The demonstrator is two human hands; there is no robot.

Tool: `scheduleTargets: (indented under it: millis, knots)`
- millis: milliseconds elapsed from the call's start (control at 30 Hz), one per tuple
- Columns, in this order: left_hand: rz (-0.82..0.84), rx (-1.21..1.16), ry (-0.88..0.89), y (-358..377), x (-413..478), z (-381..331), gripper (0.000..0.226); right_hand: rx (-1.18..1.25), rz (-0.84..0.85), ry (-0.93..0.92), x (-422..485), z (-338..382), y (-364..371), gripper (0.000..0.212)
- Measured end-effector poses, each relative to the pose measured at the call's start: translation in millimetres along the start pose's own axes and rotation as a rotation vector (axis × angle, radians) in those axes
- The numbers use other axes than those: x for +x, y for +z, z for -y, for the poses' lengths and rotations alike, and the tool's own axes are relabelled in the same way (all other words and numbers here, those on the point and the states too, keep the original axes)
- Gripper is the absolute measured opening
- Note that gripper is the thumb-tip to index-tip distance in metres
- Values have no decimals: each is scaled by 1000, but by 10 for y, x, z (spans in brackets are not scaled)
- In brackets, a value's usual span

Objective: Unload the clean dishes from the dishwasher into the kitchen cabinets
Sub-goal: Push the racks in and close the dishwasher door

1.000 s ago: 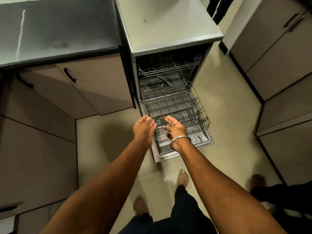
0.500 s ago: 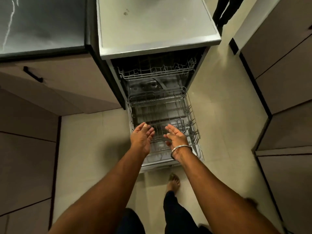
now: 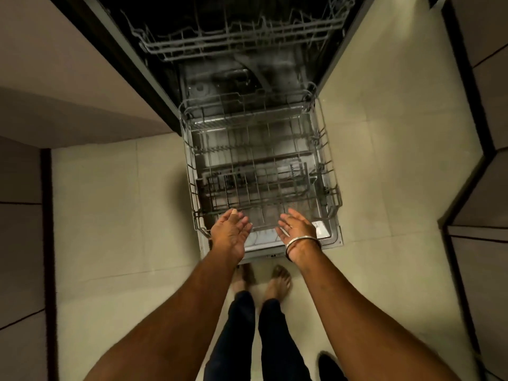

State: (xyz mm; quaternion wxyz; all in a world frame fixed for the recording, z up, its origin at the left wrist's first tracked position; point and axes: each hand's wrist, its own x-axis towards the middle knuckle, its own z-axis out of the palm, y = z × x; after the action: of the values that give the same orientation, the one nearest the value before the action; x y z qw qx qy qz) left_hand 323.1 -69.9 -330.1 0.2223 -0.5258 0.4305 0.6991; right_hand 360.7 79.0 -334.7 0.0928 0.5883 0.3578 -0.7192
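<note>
The dishwasher (image 3: 233, 75) stands open between the cabinet fronts on the left (image 3: 68, 78) and those on the right (image 3: 483, 105), its mouth facing the person. Its lower rack (image 3: 255, 171) is drawn fully out over the lowered door (image 3: 327, 232). The rack's long axis runs from the dark tub straight toward the person's feet (image 3: 277, 281), leaning a little rightward at the near end. Bare wire tines show in it. The upper rack (image 3: 239, 37) sits back inside the tub, lying crosswise.

The left hand (image 3: 231, 232) hovers at the rack's near rim, fingers straight and together, palm turned inward toward the other hand, holding nothing. The right hand (image 3: 298, 229), with a metal bangle (image 3: 302, 242) at the wrist, mirrors it: fingers spread loosely, palm up and inward, gripping nothing. Whether either hand brushes the rim wire cannot be told.

Half a second ago both hands reached further in, over the front part of the rack, and were closer together. They have since drawn back to the rim and parted slightly. The view has dropped and closed in, so the worktop has gone from sight. Two bare feet now stand side by side on the pale floor (image 3: 115, 202) just short of the door's edge, where only one showed before.
</note>
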Motion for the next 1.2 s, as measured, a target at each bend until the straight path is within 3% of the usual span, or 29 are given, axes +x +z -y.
scheduleTargets:
  millis: [267, 500, 633, 1067, 1200]
  knots:
    - [-152, -4, -160, -132, 796, 621, 8, 160, -235, 60, 868, -391, -80, 17]
    - [-135, -145, -270, -17, 872, 722, 10, 205, -216, 38, 1014, -424, -22, 20]
    - [-144, -187, -243, 135, 911, 641, 9, 266, -223, 31, 993, -327, 52, 34]
    - [12, -248, -151, 628, 1288, -116, 18, 300, -104, -73, 1376, 232, 783, 24]
    - [51, -258, -96, 818, 1451, -301, 21, 277, -47, -99, 1574, 447, 985, 33]
